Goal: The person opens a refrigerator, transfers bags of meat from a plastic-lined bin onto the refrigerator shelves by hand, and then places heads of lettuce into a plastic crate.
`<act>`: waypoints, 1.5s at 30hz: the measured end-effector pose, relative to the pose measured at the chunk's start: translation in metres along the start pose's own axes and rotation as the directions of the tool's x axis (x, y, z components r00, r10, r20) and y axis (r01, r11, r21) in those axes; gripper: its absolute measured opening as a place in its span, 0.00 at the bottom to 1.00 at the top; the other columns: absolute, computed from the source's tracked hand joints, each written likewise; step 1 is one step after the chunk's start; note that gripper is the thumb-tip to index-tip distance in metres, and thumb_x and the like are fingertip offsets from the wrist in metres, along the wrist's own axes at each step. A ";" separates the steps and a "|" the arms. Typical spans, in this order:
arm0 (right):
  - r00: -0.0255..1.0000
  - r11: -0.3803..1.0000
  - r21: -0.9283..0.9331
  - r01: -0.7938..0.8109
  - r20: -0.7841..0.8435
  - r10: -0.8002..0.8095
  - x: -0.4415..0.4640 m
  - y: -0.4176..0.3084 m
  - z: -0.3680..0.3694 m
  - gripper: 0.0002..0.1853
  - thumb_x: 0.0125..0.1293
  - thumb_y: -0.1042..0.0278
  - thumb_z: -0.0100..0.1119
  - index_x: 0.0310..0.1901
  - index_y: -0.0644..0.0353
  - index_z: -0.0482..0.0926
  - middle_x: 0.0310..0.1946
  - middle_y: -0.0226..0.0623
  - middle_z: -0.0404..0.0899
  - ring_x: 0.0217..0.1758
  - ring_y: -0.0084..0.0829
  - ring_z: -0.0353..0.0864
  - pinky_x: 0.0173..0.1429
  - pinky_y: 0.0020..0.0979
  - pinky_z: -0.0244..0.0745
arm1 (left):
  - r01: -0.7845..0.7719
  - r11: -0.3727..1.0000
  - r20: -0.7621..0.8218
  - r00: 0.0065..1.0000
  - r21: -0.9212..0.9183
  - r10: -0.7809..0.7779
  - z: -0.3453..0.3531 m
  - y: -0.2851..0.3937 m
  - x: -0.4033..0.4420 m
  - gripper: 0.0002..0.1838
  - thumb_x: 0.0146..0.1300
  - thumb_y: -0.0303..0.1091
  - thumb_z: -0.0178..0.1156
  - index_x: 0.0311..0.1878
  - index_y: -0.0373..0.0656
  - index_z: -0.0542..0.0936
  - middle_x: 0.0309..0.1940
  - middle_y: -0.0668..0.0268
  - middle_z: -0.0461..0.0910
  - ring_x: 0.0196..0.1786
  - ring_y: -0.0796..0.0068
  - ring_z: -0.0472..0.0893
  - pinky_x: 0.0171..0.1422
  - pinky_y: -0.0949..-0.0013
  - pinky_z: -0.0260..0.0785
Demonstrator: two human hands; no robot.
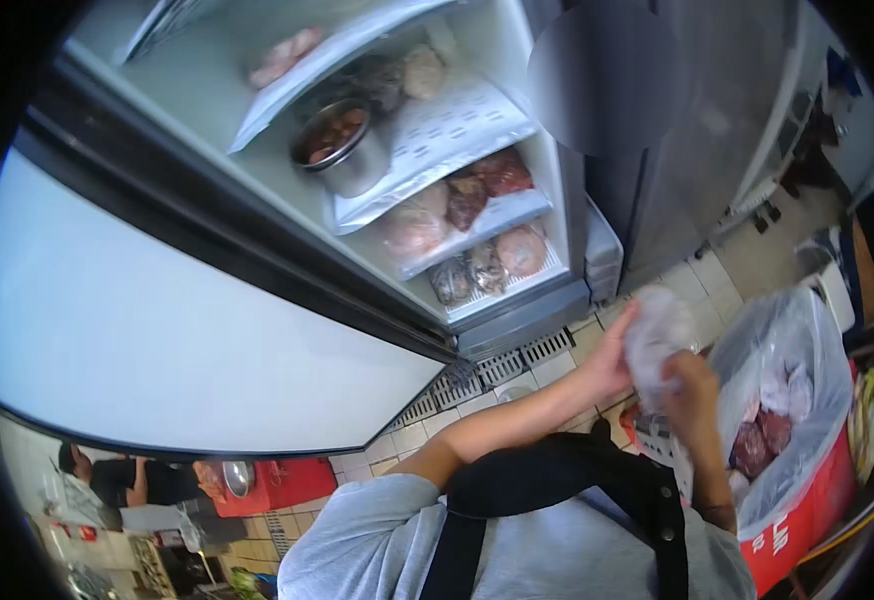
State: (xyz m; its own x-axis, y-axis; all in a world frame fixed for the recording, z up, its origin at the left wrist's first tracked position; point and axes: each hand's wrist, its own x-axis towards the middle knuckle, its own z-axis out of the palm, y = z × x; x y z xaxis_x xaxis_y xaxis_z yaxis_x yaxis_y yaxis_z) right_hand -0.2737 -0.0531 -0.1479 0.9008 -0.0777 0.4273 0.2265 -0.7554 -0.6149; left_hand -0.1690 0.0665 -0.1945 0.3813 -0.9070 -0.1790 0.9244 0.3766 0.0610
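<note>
Two-handed hold on a pale plastic bag (659,340), raised between the open fridge (525,318) and the lined red bin (825,505). The left hand (611,358) grips its side; the right hand (692,392) touches its near end, too blurred to tell whether pinching. Sound handling supports the weight from beneath.

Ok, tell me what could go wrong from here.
Drop: the pale bundle, held between the left hand and right hand, might slip onto the tiled floor.
Spill: the metal pot sits uncovered near the front edge of its shelf; a bump could tip it.
Warming: the fridge door is wide open, so the red meat inside may warm if left like that.
</note>
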 end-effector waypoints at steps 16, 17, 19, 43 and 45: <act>0.987 0.699 0.700 0.144 -0.154 -0.049 0.271 -0.085 0.194 0.46 0.45 0.68 0.73 0.67 0.63 0.59 0.58 0.49 0.70 0.61 0.40 0.71 0.64 0.36 0.66 | -0.709 0.533 0.298 0.690 0.463 0.659 0.064 0.281 -0.106 0.28 0.67 0.38 0.50 0.68 0.38 0.60 0.62 0.56 0.69 0.62 0.62 0.72 0.68 0.57 0.64; 0.979 0.633 0.755 0.175 -0.201 -0.031 0.305 -0.079 0.202 0.43 0.47 0.70 0.71 0.66 0.62 0.61 0.55 0.49 0.73 0.58 0.38 0.74 0.62 0.34 0.68 | -0.704 0.384 0.370 0.667 0.597 0.647 0.081 0.300 -0.102 0.36 0.68 0.54 0.44 0.69 0.36 0.57 0.67 0.53 0.63 0.70 0.60 0.63 0.74 0.53 0.51; 0.982 0.554 0.824 0.118 -0.178 0.057 0.379 -0.073 0.212 0.35 0.50 0.73 0.67 0.62 0.63 0.68 0.54 0.49 0.74 0.56 0.36 0.76 0.59 0.32 0.70 | -0.699 0.240 0.324 0.572 0.674 0.754 0.089 0.343 -0.086 0.38 0.68 0.58 0.43 0.72 0.40 0.54 0.70 0.54 0.57 0.73 0.60 0.57 0.75 0.50 0.45; 0.892 0.833 -0.468 0.296 -0.175 -0.416 0.635 -0.011 0.349 0.25 0.56 0.50 0.61 0.49 0.61 0.79 0.49 0.50 0.78 0.53 0.46 0.77 0.57 0.43 0.72 | -0.238 0.072 0.114 0.682 0.968 0.723 0.036 0.259 -0.151 0.25 0.68 0.40 0.53 0.64 0.39 0.67 0.61 0.60 0.71 0.61 0.66 0.73 0.63 0.65 0.64; 0.757 0.856 -0.309 0.415 -0.403 -0.513 0.564 -0.046 0.323 0.25 0.49 0.62 0.59 0.47 0.69 0.78 0.48 0.60 0.76 0.56 0.55 0.72 0.65 0.52 0.62 | -0.226 0.108 0.090 0.716 0.968 0.692 0.029 0.245 -0.153 0.25 0.67 0.41 0.54 0.64 0.39 0.67 0.60 0.59 0.71 0.60 0.65 0.73 0.62 0.64 0.64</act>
State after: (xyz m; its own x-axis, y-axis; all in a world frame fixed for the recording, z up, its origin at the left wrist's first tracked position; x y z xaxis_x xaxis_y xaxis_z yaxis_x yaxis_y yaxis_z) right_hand 0.3433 0.1476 -0.0930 0.4165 0.0665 0.9067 0.4535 -0.8796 -0.1438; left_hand -0.0006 0.2919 -0.1233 0.9139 -0.4058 0.0024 0.0254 0.0630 0.9977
